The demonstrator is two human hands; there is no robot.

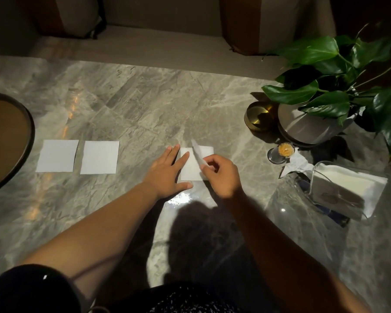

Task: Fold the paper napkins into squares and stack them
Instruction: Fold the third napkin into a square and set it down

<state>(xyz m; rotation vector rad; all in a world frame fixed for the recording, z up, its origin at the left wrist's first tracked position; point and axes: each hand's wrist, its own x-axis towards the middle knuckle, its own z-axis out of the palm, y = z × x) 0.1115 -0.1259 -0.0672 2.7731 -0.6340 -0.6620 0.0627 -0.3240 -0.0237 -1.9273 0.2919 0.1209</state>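
Marble table (133, 98) held the napkin (189, 170) centrally; left hand (167, 170) pressed it flat, fingers straight, while right hand (221, 175) pinched its raised flap. Thin, limp paper: best handled by edges.

White napkins (58, 155) glowing on a grey table (145, 98)
Pale veins are streaking its marble (cloudy swirls); leaves (314, 50) are gleaming green.
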